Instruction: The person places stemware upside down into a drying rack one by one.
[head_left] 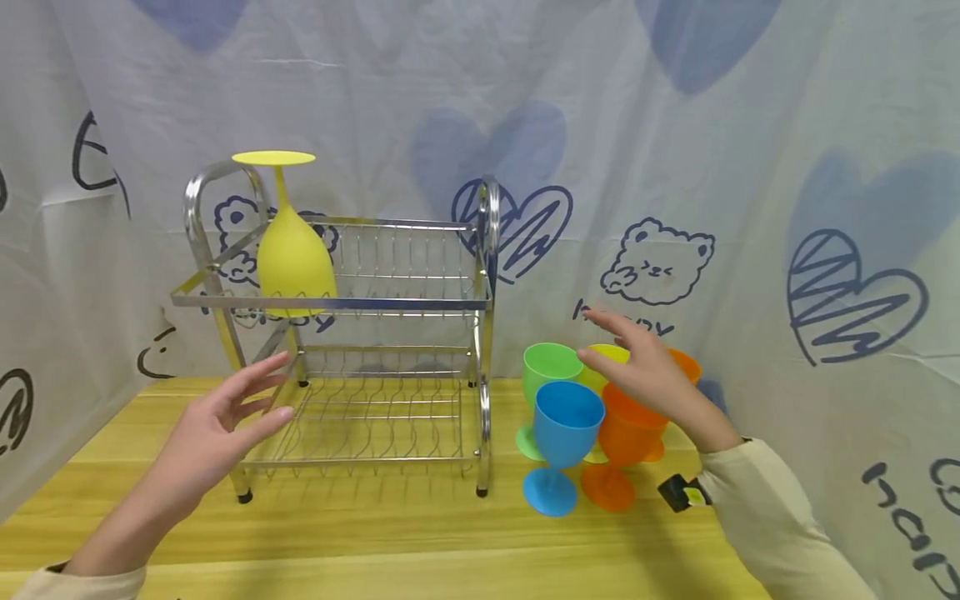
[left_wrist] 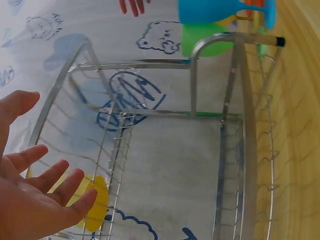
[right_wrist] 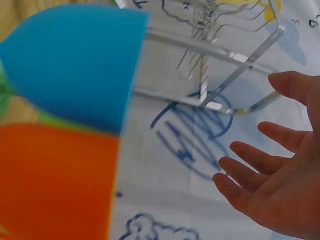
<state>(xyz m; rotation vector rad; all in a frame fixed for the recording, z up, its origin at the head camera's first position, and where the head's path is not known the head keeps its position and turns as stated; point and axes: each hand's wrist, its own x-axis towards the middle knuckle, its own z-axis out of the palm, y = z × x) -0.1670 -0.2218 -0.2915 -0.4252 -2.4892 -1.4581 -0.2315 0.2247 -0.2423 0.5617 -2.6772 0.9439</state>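
A yellow goblet [head_left: 296, 258] stands upside down on the upper tier of the metal dish rack [head_left: 375, 304], at its left end. My left hand [head_left: 217, 425] hovers before the rack's left side, fingers spread and holding nothing. On the right, my right hand [head_left: 637, 367] hangs over a cluster of upright goblets, its fingers loose and holding nothing. In that cluster, a blue goblet [head_left: 567, 425] and an orange goblet [head_left: 626, 425] stand in front. Behind them are a green goblet [head_left: 551, 367], a yellow one [head_left: 609, 352] and another orange one [head_left: 686, 364], partly hidden by the hand.
The rack's lower tier [head_left: 375, 417] holds nothing. A wooden table [head_left: 360, 550] carries the rack and the goblets. Printed white cloth [head_left: 360, 100] hangs behind and along both sides. A small black object [head_left: 678, 493] shows beside the right sleeve.
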